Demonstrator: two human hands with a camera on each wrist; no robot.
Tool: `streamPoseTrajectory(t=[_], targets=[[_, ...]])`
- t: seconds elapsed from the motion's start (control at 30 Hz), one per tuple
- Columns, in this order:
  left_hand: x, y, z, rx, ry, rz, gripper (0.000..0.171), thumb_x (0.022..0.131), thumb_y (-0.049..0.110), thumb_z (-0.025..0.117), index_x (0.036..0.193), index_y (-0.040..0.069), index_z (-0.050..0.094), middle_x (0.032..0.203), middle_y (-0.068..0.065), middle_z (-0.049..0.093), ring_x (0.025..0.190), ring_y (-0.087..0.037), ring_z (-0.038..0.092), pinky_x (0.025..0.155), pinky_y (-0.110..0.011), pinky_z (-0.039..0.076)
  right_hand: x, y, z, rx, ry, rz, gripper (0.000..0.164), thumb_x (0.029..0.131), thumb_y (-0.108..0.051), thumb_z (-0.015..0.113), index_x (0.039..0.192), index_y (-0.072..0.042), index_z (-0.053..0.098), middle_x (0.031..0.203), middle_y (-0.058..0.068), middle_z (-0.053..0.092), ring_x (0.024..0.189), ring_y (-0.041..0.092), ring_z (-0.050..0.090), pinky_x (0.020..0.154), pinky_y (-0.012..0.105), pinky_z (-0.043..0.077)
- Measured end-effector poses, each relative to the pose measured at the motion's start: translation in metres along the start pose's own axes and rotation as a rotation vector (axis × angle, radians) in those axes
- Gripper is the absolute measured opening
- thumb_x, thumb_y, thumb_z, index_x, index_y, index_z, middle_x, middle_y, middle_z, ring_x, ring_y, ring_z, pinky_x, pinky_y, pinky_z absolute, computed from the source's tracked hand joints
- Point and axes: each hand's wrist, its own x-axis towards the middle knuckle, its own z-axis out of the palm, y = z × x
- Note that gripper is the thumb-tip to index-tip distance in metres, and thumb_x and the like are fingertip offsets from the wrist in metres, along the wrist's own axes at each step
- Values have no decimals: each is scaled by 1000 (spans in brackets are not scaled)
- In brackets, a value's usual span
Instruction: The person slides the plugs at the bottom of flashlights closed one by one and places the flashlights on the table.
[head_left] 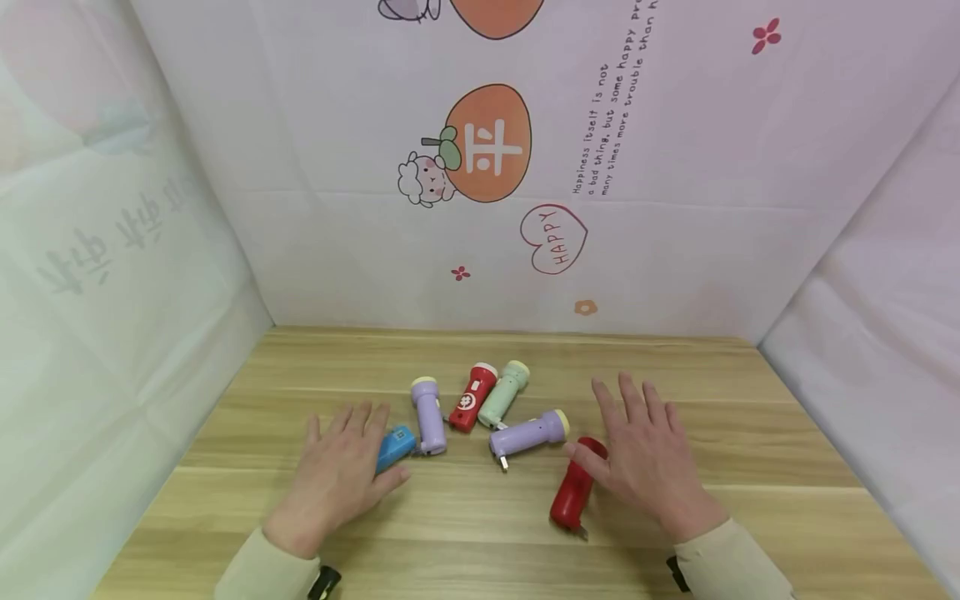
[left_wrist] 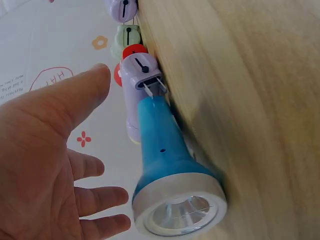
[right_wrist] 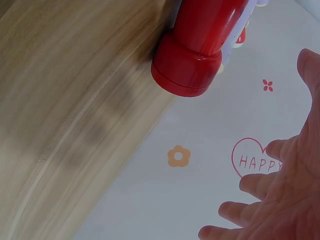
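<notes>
My left hand (head_left: pixel 337 467), fingers extended, is over a blue flashlight (head_left: pixel 395 447) and hides part of it in the head view. In the left wrist view the blue flashlight (left_wrist: pixel 165 145) lies with its pale lens end toward the camera, apart from the thumb and fingers. On the right, my right hand (head_left: pixel 648 458) is spread beside a red flashlight (head_left: pixel 576 487), its thumb overlapping the upper end. The right wrist view has the red flashlight (right_wrist: pixel 192 60) apart from the straight fingers. Neither hand grips anything.
Between the hands lie a purple flashlight (head_left: pixel 430 417), a red flashlight with a white emblem (head_left: pixel 480 387), a mint green flashlight (head_left: pixel 504 396) and another purple flashlight (head_left: pixel 528 435) with plug prongs out. A printed white cloth (head_left: pixel 337 250) stands behind the wooden table (head_left: pixel 465 533).
</notes>
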Motion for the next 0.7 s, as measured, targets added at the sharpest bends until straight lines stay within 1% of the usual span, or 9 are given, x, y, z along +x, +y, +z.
streamPoseTrajectory(t=[0.1, 0.17, 0.27, 0.37, 0.53, 0.6, 0.7], targets=[[0, -1, 2, 6, -20, -4, 91, 88, 64, 74, 154, 6, 48, 149, -23, 56, 135, -47, 54, 109, -79, 31, 0, -1, 0, -3, -3, -3, 95, 92, -75, 57, 160, -12, 39, 162, 29, 35, 145, 58, 33, 112, 76, 29], [0, -2, 4, 20, -37, -1, 90, 88, 62, 74, 152, 4, 48, 146, -23, 58, 131, -45, 57, 107, -75, 37, 0, -2, -1, -4, -5, -4, 95, 92, -76, 56, 160, -12, 39, 162, 29, 35, 145, 58, 33, 112, 76, 30], [-1, -3, 7, 36, -48, 12, 87, 88, 58, 76, 148, 0, 51, 140, -23, 63, 123, -43, 63, 100, -66, 47, 0, -3, -2, -5, -4, -7, 95, 92, -75, 56, 160, -12, 39, 162, 28, 36, 145, 58, 33, 112, 75, 30], [-2, -3, 10, 34, -41, 37, 81, 87, 51, 80, 142, -3, 56, 129, -22, 68, 110, -40, 68, 92, -58, 53, 1, -4, -3, -7, -1, -8, 95, 92, -75, 57, 160, -12, 40, 162, 28, 37, 145, 58, 34, 112, 75, 30], [-3, -3, 13, 25, -7, 81, 67, 84, 41, 85, 130, -2, 63, 107, -18, 72, 91, -34, 70, 81, -50, 57, 1, -5, -2, -5, -5, -5, 97, 91, -77, 56, 160, -12, 39, 162, 28, 36, 146, 57, 33, 113, 76, 29], [-2, -3, 14, 32, 2, 89, 64, 83, 39, 86, 128, -2, 65, 102, -17, 72, 87, -33, 69, 78, -48, 57, 1, -5, -2, -2, -6, -4, 97, 91, -78, 56, 160, -12, 39, 163, 28, 35, 147, 57, 32, 113, 76, 29], [-2, -3, 17, 42, -5, 84, 64, 83, 39, 86, 127, -2, 66, 98, -15, 71, 83, -31, 68, 74, -47, 57, 2, -6, -3, 1, -1, -7, 96, 91, -78, 56, 160, -13, 39, 163, 28, 35, 147, 57, 33, 113, 75, 29]])
